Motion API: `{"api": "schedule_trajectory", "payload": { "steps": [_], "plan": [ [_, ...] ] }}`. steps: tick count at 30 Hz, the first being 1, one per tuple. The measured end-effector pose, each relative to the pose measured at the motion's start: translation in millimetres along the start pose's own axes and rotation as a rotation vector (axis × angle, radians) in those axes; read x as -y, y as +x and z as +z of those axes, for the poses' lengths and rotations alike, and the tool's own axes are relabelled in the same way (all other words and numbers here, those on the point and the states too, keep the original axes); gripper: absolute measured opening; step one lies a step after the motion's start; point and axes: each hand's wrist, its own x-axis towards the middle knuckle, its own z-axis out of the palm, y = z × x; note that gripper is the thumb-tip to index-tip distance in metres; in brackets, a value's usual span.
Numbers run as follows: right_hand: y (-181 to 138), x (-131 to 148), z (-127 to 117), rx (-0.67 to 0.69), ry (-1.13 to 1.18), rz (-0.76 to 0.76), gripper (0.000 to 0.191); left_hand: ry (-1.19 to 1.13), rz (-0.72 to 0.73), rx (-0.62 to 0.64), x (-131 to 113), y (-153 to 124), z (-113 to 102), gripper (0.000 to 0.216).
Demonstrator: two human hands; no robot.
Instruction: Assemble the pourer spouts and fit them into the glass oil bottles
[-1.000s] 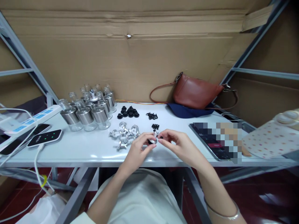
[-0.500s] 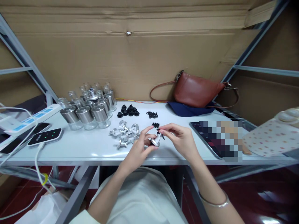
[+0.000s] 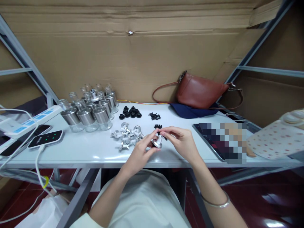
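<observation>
1. The left hand (image 3: pixel 140 150) holds a silver spout piece (image 3: pixel 156 143) above the table; its thumb and forefinger are curled about the round base, with a narrow gap filled by the metal. The piece is tilted, its slim end up toward the other hand.
2. The right hand (image 3: pixel 184 141) has thumb and forefinger drawn into a tight pinch at that slim end. A small dark bit shows just under these fingers; whether they grip it, I cannot tell. A bracelet (image 3: pixel 218 205) circles the forearm.
3. Just beyond the fingertips lie short black pieces (image 3: pixel 158 126), and behind them a small heap of black levers (image 3: pixel 155 116).
4. Left of the left hand is a loose cluster of silver spout parts (image 3: pixel 125 136); black stoppers (image 3: pixel 130 113) sit behind it.
5. Farther left, glass bottles with metal sleeves (image 3: pixel 86 117) stand upright close together; one at the back carries a silver top.
6. All this rests on a glossy white table (image 3: pixel 95 152). At its left end are a power strip (image 3: pixel 38 118), a dark phone (image 3: pixel 23 142) and a device with green lights (image 3: pixel 46 140).
7. Right: a partly blurred tablet (image 3: pixel 205 139), a dotted bag (image 3: pixel 273 139), and a brown handbag (image 3: pixel 199 93) on navy cloth (image 3: pixel 187 112).
8. Cardboard (image 3: pixel 142 63) walls the back; the floor (image 3: pixel 249 196) is dark red.
</observation>
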Motion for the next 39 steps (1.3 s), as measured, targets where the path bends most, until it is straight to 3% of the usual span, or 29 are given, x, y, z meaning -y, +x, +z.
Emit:
{"api": "schedule_trajectory", "payload": {
  "steps": [7, 18, 27, 35, 39],
  "plan": [
    [-2.6, 0.2, 2.1, -0.077, -0.058, -0.051, 0.014, -0.013, -0.024, -0.004, 1.1, -0.7, -0.1, 0.059],
    [-1.6, 2.4, -3.3, 0.015, -0.188, -0.057, 0.019, 0.024, -0.026, -0.004, -1.5, 0.3, 0.0, 0.054],
    [-2.4, 5.0, -6.1, 0.075, -0.158, -0.051, 0.015, 0.032, -0.021, 0.006, -1.3, -0.4, -0.1, 0.052],
    [-6.1, 7.9, 0.6, 0.144, -0.155, -0.028, 0.036, -0.100, -0.060, -0.218, -1.0, 0.9, -0.2, 0.050],
    [-7.2, 8.9, 3.1, 0.160, -0.181, -0.089, 0.032, -0.081, -0.067, -0.290, -1.2, 0.0, 0.9, 0.050]
  ]
}}
